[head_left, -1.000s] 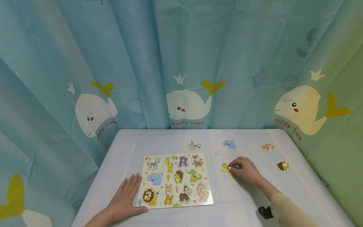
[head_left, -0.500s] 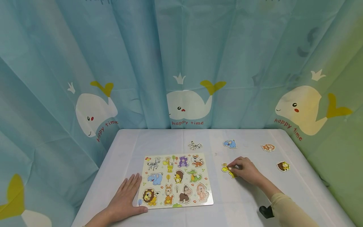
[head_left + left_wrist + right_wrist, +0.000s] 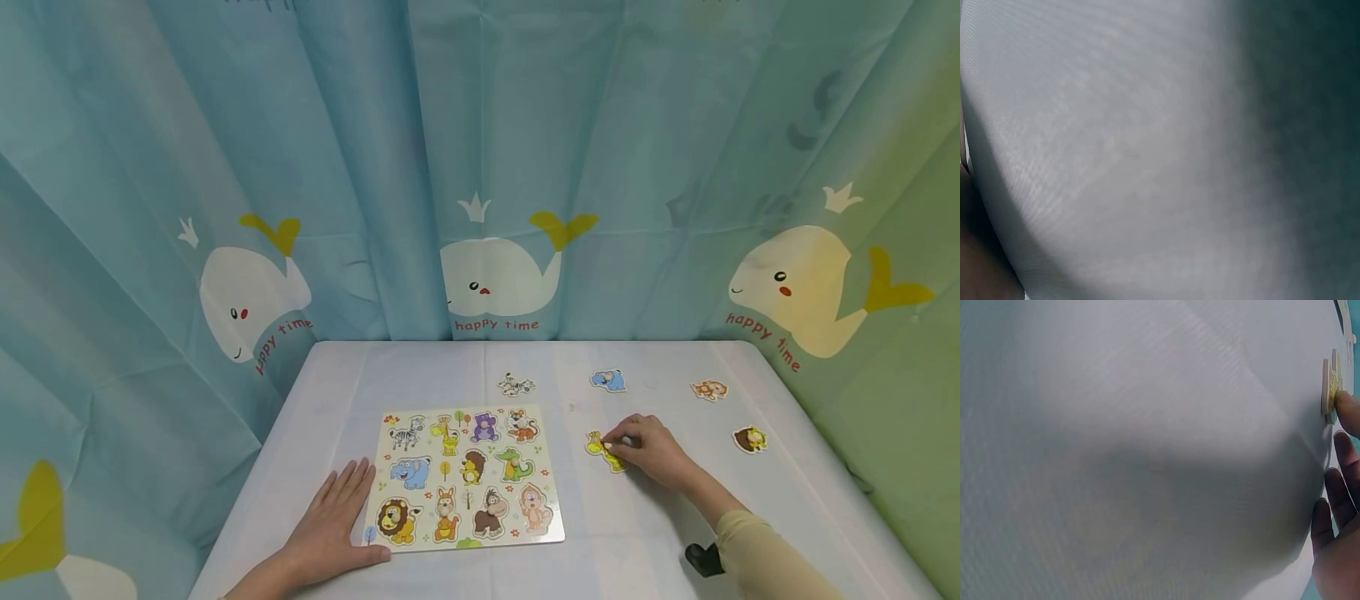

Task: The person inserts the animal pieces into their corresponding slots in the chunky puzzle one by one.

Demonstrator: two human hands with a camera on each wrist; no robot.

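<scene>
My right hand [image 3: 651,450] pinches a giraffe puzzle piece [image 3: 595,447] between thumb and fingertips, right of the puzzle board. In the right wrist view the giraffe piece [image 3: 1325,390] shows edge-on at the far right, close over the white table, with a fingertip against it. My left hand [image 3: 330,521] lies with straight fingers along the left edge of the puzzle board [image 3: 468,492], its thumb at the near left corner. Colourful animals in three rows cover the board, among them a lion, a crocodile and a gorilla. The left wrist view shows mostly blurred pale cloth.
Loose pieces lie around the white table [image 3: 585,550]: a zebra [image 3: 516,384] and an elephant [image 3: 608,381] behind, a monkey [image 3: 709,389] and a hedgehog [image 3: 749,439] to the right. A blue whale-print curtain [image 3: 375,167] stands behind the table. A black object [image 3: 703,560] sits by my right sleeve.
Both hands keep their places. The giraffe piece has turned very slightly under my right fingertips, showing a little more of its body.
</scene>
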